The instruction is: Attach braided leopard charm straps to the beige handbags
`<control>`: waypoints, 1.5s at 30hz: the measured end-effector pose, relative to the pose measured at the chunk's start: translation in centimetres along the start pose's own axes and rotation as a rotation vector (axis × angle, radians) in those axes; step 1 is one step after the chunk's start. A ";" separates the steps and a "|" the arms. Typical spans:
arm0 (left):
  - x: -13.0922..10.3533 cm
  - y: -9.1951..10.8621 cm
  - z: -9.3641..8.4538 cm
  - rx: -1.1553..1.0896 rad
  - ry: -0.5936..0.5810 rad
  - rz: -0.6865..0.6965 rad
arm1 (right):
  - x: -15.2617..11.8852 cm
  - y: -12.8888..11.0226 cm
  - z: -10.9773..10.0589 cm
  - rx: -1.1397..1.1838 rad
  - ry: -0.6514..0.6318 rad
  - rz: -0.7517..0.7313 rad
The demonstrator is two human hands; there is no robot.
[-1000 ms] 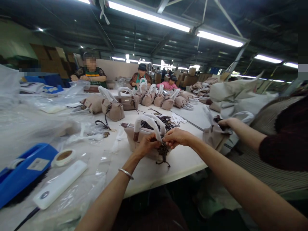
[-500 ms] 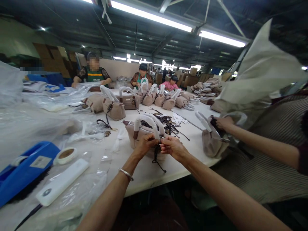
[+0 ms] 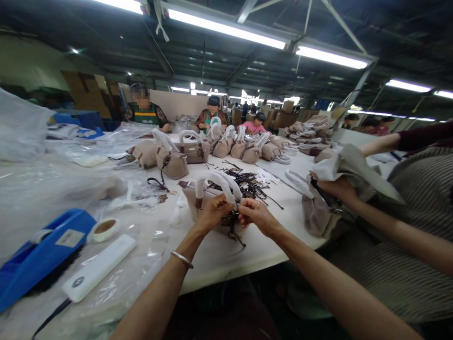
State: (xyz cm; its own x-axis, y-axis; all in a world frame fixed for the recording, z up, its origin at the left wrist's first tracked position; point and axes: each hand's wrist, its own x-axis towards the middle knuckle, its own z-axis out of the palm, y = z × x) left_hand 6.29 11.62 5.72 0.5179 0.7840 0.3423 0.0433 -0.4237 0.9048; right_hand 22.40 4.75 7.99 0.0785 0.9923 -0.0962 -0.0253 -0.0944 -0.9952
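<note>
A beige handbag [image 3: 189, 194] with white-wrapped handles [image 3: 208, 177] stands on the table in front of me. From the base of its near handle hangs a dark braided cord charm [image 3: 231, 222], its knotted tail reaching down the bag's front. My left hand [image 3: 212, 212] pinches the charm's upper end beside the handle. Close against it on the right, my right hand [image 3: 259, 216] is also closed in a pinch on the charm's top. Fingers cover the exact point where charm and handle meet. Behind the bag lies a pile of dark braided cords [image 3: 247, 185].
On the left are a blue tape dispenser [image 3: 53, 250], a tape roll [image 3: 105, 230], a white power bank [image 3: 101, 267] and clear plastic bags [image 3: 141, 278]. Several finished-looking handbags [image 3: 173, 164] stand farther back. At right, a co-worker's hand [image 3: 341, 189] is at another bag [image 3: 314, 215].
My hands stay at the handle base, with the right fingers shifted slightly up and right. The co-worker's pale sheet has come down from the air toward their bag. The view has turned slightly.
</note>
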 end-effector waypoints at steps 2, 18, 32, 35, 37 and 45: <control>0.0 0.1 0.2 0.051 0.019 -0.010 | 0.1 -0.3 -0.1 -0.013 -0.002 0.009; -0.1 2.3 0.0 0.292 0.017 0.287 | 0.9 -1.7 0.8 0.098 0.147 0.082; -0.8 0.5 -0.8 0.025 -0.036 0.125 | 0.2 -2.7 -0.1 -0.019 -0.114 0.254; -1.2 0.8 -1.1 -0.031 -0.111 0.147 | 1.0 -3.8 -0.9 -0.100 -0.213 0.316; -1.5 1.1 -1.2 -0.029 -0.109 0.155 | 1.2 -3.8 -0.9 -0.099 -0.237 0.320; -1.3 1.6 0.3 0.092 0.190 0.199 | -0.3 0.8 2.7 0.229 0.072 0.087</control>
State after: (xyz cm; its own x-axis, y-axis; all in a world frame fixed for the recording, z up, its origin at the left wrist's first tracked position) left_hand 5.89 9.79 6.64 0.3552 0.7483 0.5603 0.0384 -0.6106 0.7910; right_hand 19.63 4.61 7.28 0.1370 0.9721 -0.1904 -0.2596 -0.1503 -0.9540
